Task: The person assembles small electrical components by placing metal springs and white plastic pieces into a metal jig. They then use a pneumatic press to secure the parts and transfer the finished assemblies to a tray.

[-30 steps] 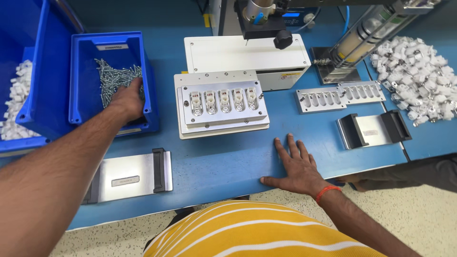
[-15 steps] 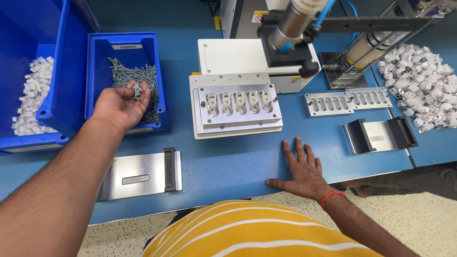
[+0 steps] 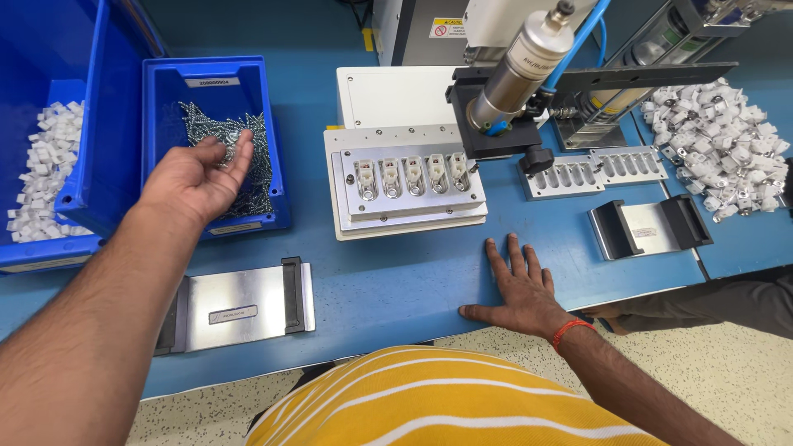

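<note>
Left hand [image 3: 197,175] cupped loosely over screw bin [image 3: 273,149]; right hand [image 3: 520,287] flat, empty, near table edge [image 3: 396,351].

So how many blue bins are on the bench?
2. A small bin of metal screws under the left hand, and a larger bin of white parts at far left, cut off by the frame.

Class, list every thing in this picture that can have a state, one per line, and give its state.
Left hand: palm up, open, over the screw bin.
Right hand: flat on the table, fingers spread.
Screw bin: partly filled with screws.
Left bin: holds white parts.
Fixture: five slots, each loaded.
White pile: loose on the table.
</note>
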